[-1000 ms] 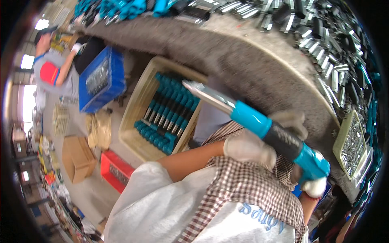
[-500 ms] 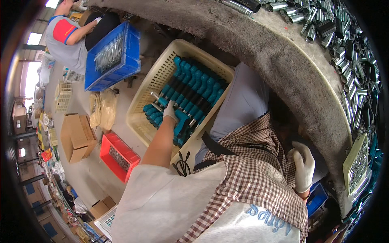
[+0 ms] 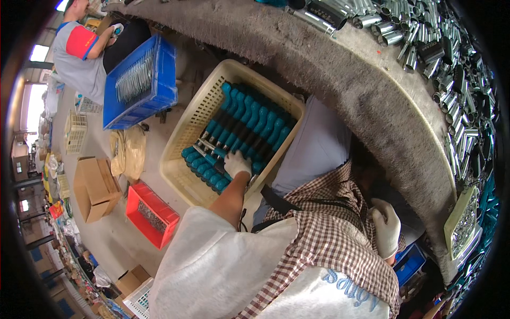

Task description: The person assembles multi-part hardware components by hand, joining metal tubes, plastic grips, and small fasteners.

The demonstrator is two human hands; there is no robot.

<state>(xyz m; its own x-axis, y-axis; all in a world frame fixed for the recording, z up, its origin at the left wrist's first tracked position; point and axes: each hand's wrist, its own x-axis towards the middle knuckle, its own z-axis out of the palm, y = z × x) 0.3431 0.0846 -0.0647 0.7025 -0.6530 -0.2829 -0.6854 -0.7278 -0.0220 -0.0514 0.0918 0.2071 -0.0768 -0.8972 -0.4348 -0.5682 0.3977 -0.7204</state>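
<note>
A cream plastic basket (image 3: 183, 101) holds rows of teal-and-black handled tools (image 3: 248, 114) with metal shafts. My left hand (image 3: 237, 164), in a white glove, reaches into the basket's near part. Its fingers are bent round one of these tools, mostly hidden under the palm. The curved teal grips lie side by side toward the far side; a second row of teal ends (image 3: 204, 169) shows near the left wall. My right hand (image 3: 385, 227), also gloved, rests beside my checked apron (image 3: 340, 234) with curled fingers and nothing visible in them.
A workbench (image 3: 366, 69) curves along the right, heaped with metal tubes (image 3: 425, 48). A blue crate (image 3: 167, 87) of metal pieces stands beside a seated person (image 3: 79, 50). On the floor are a red bin (image 3: 151, 215) and a cardboard box (image 3: 95, 189).
My left hand has shifted slightly right and down, and the teal grip that stood beside it no longer shows there. My right hand has lowered a little, its fingers more curled.
</note>
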